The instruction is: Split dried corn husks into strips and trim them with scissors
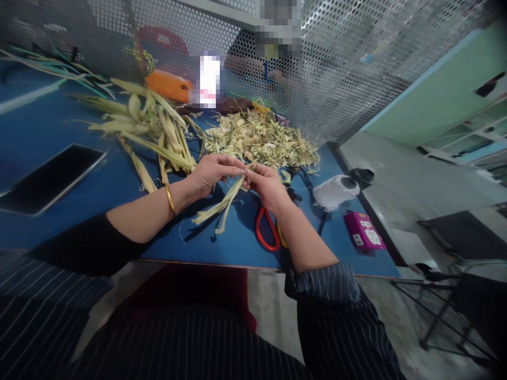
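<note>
Centrally in the frame, my left hand [216,173] was nearly closed, fingertips pinching the husk strip [225,206], which hung down toward lower left; my right hand [266,184], also nearly closed, pinched its top end, above the red handle [266,229].

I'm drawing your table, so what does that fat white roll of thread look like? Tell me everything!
The fat white roll of thread lies on its side on the blue table, beyond the right hand. It looks soft, with a fuzzy lower edge and a dark, round core at one end. A thin strand seems to trail toward that hand. Nobody holds it. A dark round thing is close behind; I can't tell if they touch.
</note>
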Demonstrator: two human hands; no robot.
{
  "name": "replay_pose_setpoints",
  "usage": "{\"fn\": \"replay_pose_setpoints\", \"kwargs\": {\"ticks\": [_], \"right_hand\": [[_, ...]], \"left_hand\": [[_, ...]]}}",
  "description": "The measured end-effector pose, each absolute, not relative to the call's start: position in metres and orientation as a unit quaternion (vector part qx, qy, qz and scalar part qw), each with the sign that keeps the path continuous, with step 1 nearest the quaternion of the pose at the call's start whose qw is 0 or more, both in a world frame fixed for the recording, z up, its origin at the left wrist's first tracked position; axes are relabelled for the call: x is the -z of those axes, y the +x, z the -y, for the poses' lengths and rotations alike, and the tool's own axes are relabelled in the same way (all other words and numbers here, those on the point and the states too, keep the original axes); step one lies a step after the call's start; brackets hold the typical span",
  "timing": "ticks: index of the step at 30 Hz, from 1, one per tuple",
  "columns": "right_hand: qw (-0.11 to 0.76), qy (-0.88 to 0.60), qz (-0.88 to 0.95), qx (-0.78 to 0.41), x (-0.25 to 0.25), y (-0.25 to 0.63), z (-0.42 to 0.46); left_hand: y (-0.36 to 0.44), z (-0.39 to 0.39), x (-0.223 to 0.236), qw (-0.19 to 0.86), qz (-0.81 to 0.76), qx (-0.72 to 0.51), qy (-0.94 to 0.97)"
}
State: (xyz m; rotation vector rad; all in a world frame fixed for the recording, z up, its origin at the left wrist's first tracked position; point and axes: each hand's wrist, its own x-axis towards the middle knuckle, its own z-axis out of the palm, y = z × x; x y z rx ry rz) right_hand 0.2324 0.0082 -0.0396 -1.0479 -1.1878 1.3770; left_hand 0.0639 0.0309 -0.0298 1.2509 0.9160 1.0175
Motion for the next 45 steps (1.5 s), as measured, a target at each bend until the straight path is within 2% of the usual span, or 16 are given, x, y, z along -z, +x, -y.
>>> {"fn": "replay_pose_setpoints", "kwargs": {"ticks": [14,25,29,32,39,45], "right_hand": [[0.504,-0.43,0.503,-0.555,0.037,0.233,-0.008],[0.502,-0.444,0.577,-0.467,0.034,0.225,-0.003],[0.505,-0.454,0.584,-0.445,0.033,0.223,-0.001],[0.521,-0.453,0.574,-0.44,0.033,0.224,-0.002],[0.534,-0.455,0.554,-0.449,0.033,0.228,-0.005],[0.537,-0.46,0.554,-0.44,0.031,0.229,-0.004]], "left_hand": [[0.071,-0.023,0.024,0.483,-0.393,-0.504,0.598],[0.071,-0.025,0.037,0.276,-0.462,-0.509,0.671],[0.07,-0.028,0.039,0.234,-0.44,-0.505,0.705],[0.068,-0.028,0.035,0.258,-0.417,-0.494,0.718],[0.065,-0.034,0.031,0.474,-0.387,-0.512,0.602],[0.061,-0.036,0.027,0.537,-0.374,-0.484,0.58]]}}
